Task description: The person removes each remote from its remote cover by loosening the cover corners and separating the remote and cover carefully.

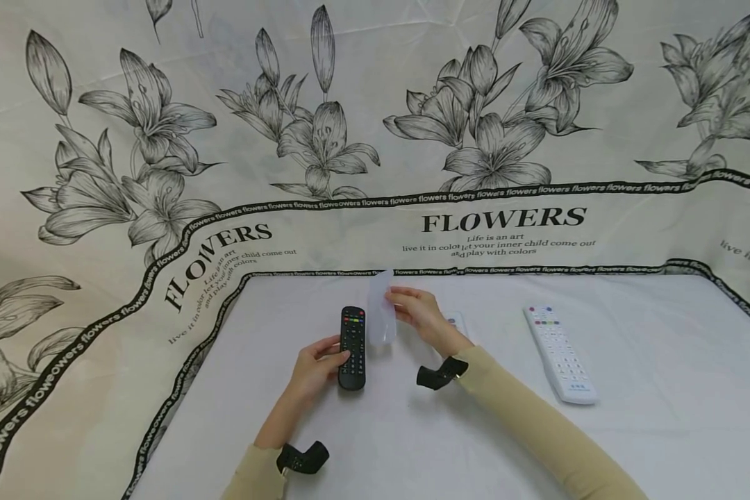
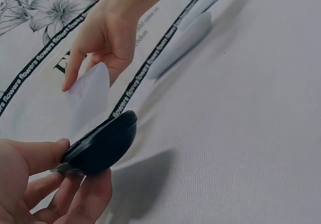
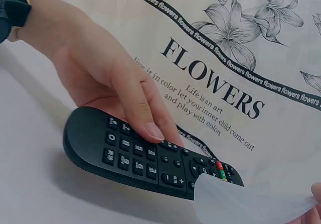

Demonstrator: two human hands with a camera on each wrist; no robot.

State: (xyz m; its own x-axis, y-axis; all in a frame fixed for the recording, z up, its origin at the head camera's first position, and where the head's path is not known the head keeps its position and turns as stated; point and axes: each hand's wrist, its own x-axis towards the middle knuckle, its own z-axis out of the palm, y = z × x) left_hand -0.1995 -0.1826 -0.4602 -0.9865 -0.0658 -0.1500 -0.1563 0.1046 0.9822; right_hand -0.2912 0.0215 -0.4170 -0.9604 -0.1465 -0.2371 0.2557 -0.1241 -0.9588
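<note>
My left hand (image 1: 312, 370) grips a black remote control (image 1: 352, 371), thumb on its button side and fingers behind, as the left wrist view shows. Its buttons face up toward me, and the remote casts a shadow on the white surface below. Just to its right, my right hand (image 1: 423, 317) pinches a thin, translucent white sheet (image 1: 382, 319) by its edge. The sheet hangs down beside the remote. In the right wrist view the sheet (image 3: 235, 204) overlaps the remote's upper end, near the coloured buttons.
Partly hidden behind my right wrist lies a white remote (image 1: 457, 322). Another white remote (image 1: 565, 364) lies farther right, buttons up. A white cloth (image 1: 475, 444) covers the table, and a flower-printed curtain (image 1: 350, 236) rises at its back and left edges.
</note>
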